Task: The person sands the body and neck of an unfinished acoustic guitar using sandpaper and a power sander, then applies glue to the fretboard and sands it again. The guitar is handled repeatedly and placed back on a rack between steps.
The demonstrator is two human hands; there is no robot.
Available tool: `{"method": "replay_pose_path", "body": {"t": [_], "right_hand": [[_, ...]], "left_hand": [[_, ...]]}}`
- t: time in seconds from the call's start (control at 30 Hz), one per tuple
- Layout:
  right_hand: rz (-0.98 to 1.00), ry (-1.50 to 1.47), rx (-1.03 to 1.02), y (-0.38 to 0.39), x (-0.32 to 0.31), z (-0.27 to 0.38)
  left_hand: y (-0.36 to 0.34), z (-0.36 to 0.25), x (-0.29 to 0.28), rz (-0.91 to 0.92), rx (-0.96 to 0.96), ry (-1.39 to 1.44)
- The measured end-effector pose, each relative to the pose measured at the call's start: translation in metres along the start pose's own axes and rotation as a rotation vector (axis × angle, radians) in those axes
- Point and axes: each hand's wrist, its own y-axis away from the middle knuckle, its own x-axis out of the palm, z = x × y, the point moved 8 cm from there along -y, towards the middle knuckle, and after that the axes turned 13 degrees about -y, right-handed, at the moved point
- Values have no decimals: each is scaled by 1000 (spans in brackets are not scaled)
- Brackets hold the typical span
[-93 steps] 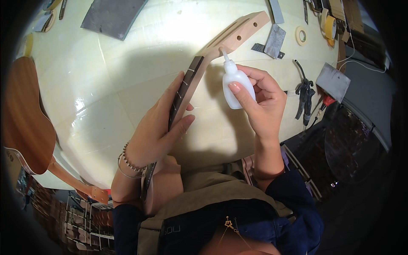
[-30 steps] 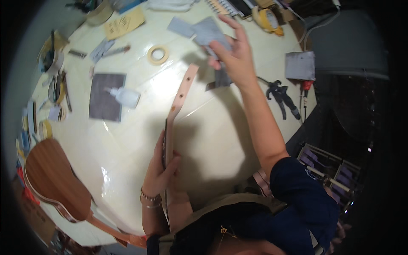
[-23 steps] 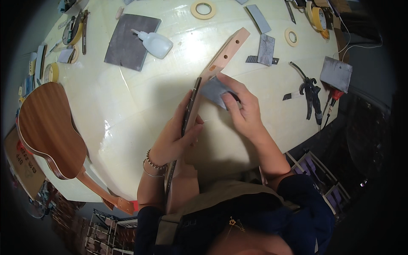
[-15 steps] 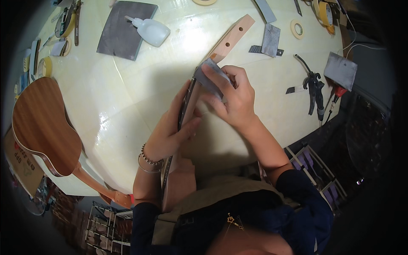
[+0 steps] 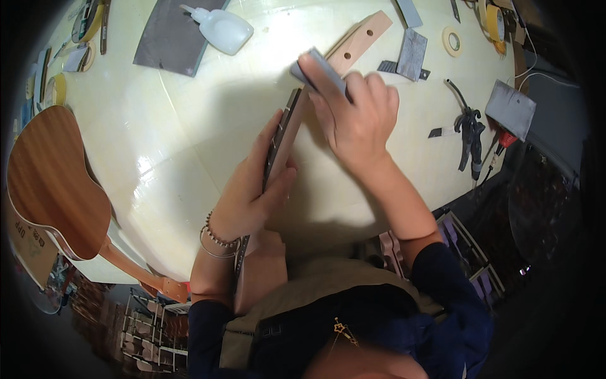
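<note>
A pale wooden instrument neck with a dark fretted fingerboard (image 5: 282, 129) slants from my lap up to its drilled headstock (image 5: 366, 42). My left hand (image 5: 252, 183) wraps around the neck, fingers along one edge and thumb on the other. In my right hand (image 5: 363, 123) is a grey sanding block (image 5: 323, 63), index finger stretched along its top. The block is up by the headstock's near end; whether it touches the wood is unclear. Below my left wrist, the wider wooden heel end (image 5: 262, 271) rests against my apron.
A brown ukulele (image 5: 57, 177) lies at the table's left edge. Ahead are a glue bottle (image 5: 227, 31) on a dark sheet (image 5: 167, 38), tape (image 5: 451, 41) and another grey block (image 5: 411, 55). A black air gun (image 5: 470, 136) lies at right, near a grey plate (image 5: 511, 110).
My right hand and the sanding block have moved up and slightly right, from beside the fingerboard's end towards the headstock. My left hand keeps its hold on the neck. The view has shifted a little.
</note>
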Motion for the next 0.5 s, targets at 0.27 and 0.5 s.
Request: {"method": "replay_pose_path", "body": {"t": [0.27, 0.5], "right_hand": [[-51, 16, 32, 8, 5, -4], [-33, -92, 97, 14, 9, -3]], "left_hand": [[-2, -2, -2, -3, -2, -5], [-2, -2, -1, 6, -27, 17]]}}
